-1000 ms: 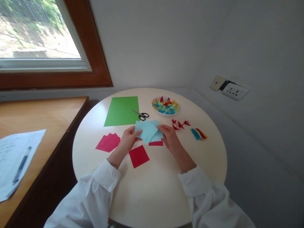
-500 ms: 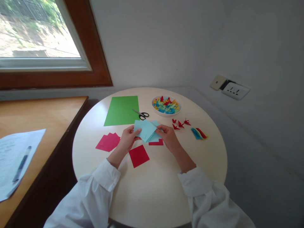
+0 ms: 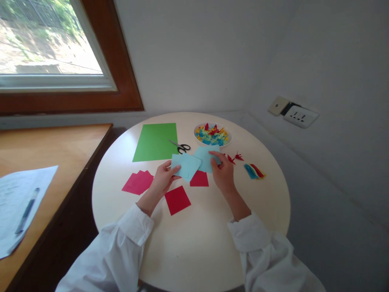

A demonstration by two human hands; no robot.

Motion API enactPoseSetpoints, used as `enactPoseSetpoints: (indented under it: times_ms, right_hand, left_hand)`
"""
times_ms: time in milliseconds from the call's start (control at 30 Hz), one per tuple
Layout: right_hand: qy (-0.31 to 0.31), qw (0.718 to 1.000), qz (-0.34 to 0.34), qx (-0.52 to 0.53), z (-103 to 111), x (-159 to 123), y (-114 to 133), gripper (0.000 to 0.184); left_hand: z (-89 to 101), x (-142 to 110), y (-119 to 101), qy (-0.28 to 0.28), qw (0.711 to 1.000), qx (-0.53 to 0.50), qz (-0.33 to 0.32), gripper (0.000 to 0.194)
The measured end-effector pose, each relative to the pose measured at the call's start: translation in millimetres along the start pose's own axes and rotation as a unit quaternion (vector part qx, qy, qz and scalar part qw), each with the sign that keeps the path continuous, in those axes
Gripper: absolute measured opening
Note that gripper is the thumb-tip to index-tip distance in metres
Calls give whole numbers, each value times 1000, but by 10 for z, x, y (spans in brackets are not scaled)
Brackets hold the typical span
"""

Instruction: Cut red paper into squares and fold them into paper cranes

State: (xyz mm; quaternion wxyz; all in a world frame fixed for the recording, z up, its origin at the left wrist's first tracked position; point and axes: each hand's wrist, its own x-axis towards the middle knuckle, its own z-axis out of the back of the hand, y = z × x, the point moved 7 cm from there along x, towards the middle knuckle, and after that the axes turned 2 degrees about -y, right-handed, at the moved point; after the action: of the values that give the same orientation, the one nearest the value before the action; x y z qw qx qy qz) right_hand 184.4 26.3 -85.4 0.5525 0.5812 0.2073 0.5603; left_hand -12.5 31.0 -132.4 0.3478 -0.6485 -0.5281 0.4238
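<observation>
My left hand (image 3: 164, 176) pinches a small fanned stack of light blue paper squares (image 3: 187, 164) between thumb and fingers. My right hand (image 3: 223, 170) has its thumb and index finger on another light blue paper square (image 3: 204, 156), whose left corner meets the stack. Below them on the table lie a red paper square (image 3: 178, 200) and another red square (image 3: 199, 179), the second partly covered by the blue paper. Left of my left hand is a fanned pile of pinkish-red squares (image 3: 138, 182). Small red folded paper cranes (image 3: 238, 156) lie beyond my right hand, partly hidden by it.
On the round white table (image 3: 194, 239) are a green sheet (image 3: 156, 142), black-handled scissors (image 3: 183, 148), a white bowl (image 3: 200, 143) of colourful folded cranes and a fan of coloured strips (image 3: 254, 171). A wooden desk (image 3: 69, 150) at left bears papers (image 3: 12, 202) and a pen (image 3: 28, 210).
My right hand has moved a light blue square up and right, out from behind the stack. More of the red square beneath shows. My left hand stays in place.
</observation>
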Motion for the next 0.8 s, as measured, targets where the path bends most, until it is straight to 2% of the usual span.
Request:
enactPoseSetpoints:
  times_ms: [100, 200, 300, 600, 800]
  right_hand:
    - [66, 997, -11, 28, -142, -40, -16, 21]
    - [107, 991, -31, 72, -255, -102, 10, 18]
    - [131, 988, -34, 75, -318, -148, 57, 29]
    - [91, 992, -68, 61, -281, -137, -54, 37]
    - [67, 989, -89, 96, -244, -120, -52, 42]
  left_hand:
    - [-2, 1, -15, 1, 1000, -10, -12, 40]
    - [-4, -6, -33, -3, 1000, -4, -24, 42]
    - [-22, -23, -50, -2, 999, 9, -30, 43]
    - [-88, -46, -28, 36, 998, 42, -19, 38]
    - [-43, -21, 4, 21, 999, 36, -3, 30]
